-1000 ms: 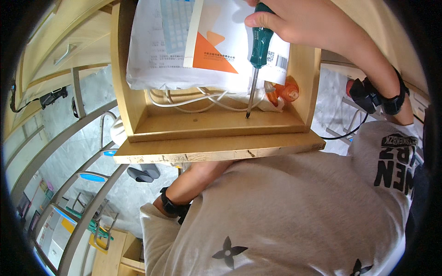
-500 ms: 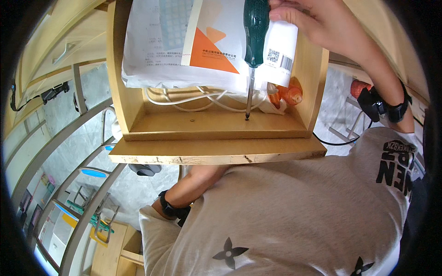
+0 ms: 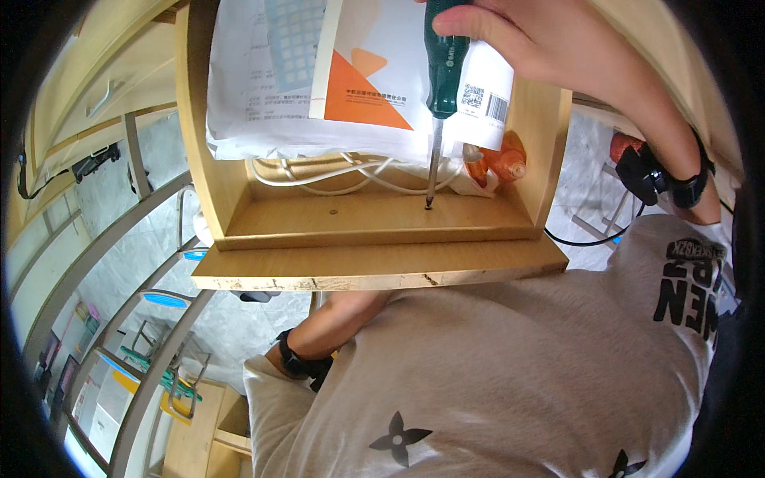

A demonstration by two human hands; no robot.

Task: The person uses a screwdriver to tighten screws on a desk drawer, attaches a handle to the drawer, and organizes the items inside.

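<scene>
My right hand [image 3: 502, 36] grips the green handle of a screwdriver [image 3: 443, 80], its shaft upright in the picture with the tip at a small dark spot on the floor of a pale wooden drawer [image 3: 382, 263]. Another screw head [image 3: 334, 212] shows to the left. Papers [image 3: 263, 119] and an orange-and-white booklet [image 3: 366, 95] lie in the drawer, above white cables [image 3: 319, 179] and orange bottles [image 3: 507, 163]. My left forearm [image 3: 347, 319] runs beneath the drawer's front board, which hides that hand.
At left are curved metal rails [image 3: 159, 334] with blue pads, cabinet doors and a grey tiled floor [image 3: 231, 334]. Below lie stools and a wooden desk [image 3: 199, 422]. A black cable [image 3: 586, 243] hangs at right beside the drawer.
My right thumb shifted to the handle's right side half a second ago and now lies across it again. The tip stays in place; the drawer sits slightly lower in the picture.
</scene>
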